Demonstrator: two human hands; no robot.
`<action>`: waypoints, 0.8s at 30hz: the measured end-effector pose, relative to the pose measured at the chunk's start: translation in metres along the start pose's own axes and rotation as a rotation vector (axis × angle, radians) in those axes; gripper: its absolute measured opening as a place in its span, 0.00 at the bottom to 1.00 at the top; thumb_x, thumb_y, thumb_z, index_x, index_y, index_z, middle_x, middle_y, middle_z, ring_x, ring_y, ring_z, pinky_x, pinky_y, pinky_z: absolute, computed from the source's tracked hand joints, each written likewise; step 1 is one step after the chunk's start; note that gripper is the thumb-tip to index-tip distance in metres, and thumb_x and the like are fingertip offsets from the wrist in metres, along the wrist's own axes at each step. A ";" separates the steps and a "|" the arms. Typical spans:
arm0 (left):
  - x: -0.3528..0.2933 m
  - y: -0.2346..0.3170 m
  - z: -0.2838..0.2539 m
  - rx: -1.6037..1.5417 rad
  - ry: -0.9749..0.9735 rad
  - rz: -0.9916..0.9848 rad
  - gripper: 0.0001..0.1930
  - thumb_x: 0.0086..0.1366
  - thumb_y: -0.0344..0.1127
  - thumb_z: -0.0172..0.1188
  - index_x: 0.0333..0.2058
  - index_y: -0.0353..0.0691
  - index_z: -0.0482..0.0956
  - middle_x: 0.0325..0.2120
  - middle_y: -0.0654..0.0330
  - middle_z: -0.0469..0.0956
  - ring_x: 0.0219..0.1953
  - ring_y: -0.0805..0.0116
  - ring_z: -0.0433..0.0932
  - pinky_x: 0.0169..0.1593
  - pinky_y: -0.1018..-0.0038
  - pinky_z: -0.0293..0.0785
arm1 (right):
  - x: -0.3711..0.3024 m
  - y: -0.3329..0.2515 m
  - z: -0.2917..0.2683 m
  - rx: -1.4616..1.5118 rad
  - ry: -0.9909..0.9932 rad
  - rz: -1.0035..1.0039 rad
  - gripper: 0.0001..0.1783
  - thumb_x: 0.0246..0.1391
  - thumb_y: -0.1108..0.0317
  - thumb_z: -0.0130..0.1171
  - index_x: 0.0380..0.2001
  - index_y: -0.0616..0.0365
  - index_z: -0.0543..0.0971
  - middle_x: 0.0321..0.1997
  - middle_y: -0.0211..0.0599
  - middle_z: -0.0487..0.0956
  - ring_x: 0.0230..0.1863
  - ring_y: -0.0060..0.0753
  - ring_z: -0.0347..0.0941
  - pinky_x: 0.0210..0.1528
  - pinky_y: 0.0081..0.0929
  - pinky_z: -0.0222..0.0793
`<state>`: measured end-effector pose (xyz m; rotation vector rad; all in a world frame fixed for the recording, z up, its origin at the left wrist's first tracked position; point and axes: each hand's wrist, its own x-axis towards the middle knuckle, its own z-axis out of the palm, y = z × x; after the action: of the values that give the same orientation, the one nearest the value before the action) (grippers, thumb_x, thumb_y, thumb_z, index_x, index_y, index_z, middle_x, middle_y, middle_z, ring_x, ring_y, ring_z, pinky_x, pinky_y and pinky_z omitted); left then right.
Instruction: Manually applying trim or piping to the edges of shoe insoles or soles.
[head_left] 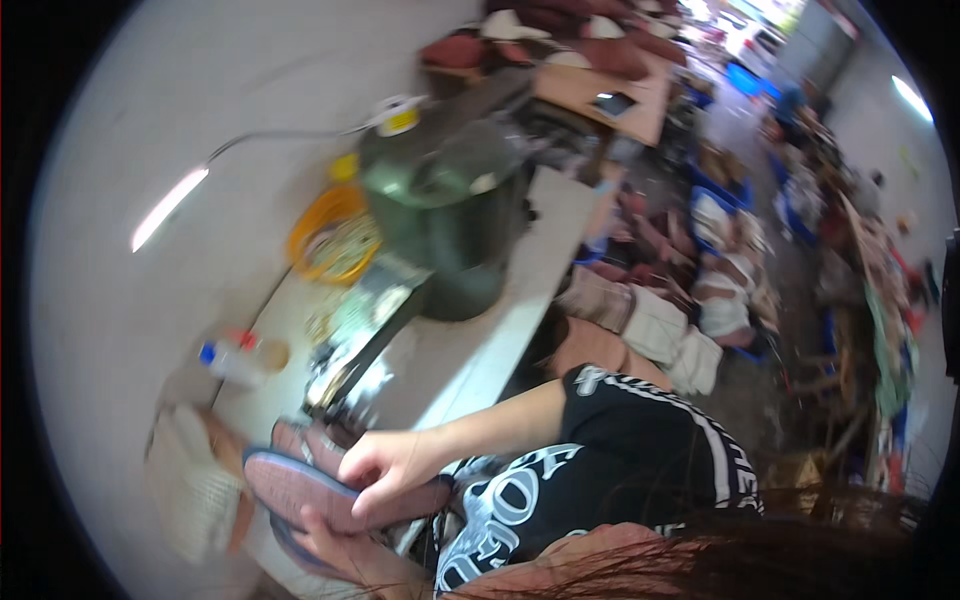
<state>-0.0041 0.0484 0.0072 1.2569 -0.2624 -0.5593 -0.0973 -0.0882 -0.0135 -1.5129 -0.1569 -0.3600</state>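
Observation:
My right hand [388,466] rests on top of a flat pinkish-brown shoe piece [295,488] with a grey edge, fingers curled over it. My left hand [338,552] holds the same piece from underneath, near the lower edge of the view. A second similar piece [300,440] lies just behind it. Both hands are at the near end of a white work table [470,360], in front of a dark green sewing machine [450,200]. The picture is tilted and blurred.
A yellow round dish [333,236], a small clear bottle [232,362] and a beige woven bag [195,480] are on the table's left side. A thread cone [399,115] stands behind the machine. Piles of shoe parts [690,290] and cluttered benches fill the aisle to the right.

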 end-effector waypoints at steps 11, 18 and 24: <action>0.017 -0.003 0.003 -0.061 -0.187 -0.151 0.37 0.57 0.58 0.52 0.58 0.37 0.60 0.52 0.47 0.66 0.50 0.51 0.70 0.49 0.55 0.70 | 0.012 0.004 -0.012 0.651 -0.213 0.053 0.21 0.41 0.72 0.71 0.38 0.65 0.73 0.29 0.31 0.78 0.29 0.21 0.74 0.31 0.20 0.72; 0.038 0.000 0.019 0.061 -0.017 0.125 0.31 0.59 0.40 0.61 0.55 0.28 0.60 0.50 0.44 0.68 0.49 0.57 0.73 0.49 0.63 0.73 | 0.002 -0.050 -0.038 -0.014 -0.045 0.089 0.14 0.54 0.62 0.59 0.27 0.66 0.81 0.21 0.39 0.79 0.23 0.24 0.75 0.27 0.24 0.73; 0.095 -0.038 0.048 0.478 0.016 0.392 0.14 0.56 0.27 0.63 0.39 0.26 0.74 0.38 0.53 0.77 0.38 0.64 0.76 0.43 0.72 0.73 | 0.008 -0.027 -0.070 -0.406 0.337 0.204 0.18 0.51 0.56 0.59 0.23 0.63 0.80 0.18 0.37 0.77 0.20 0.23 0.68 0.28 0.27 0.67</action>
<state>0.0424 -0.0495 -0.0252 1.6165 -0.6399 -0.1470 -0.1074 -0.1593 0.0105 -1.8211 0.3541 -0.4964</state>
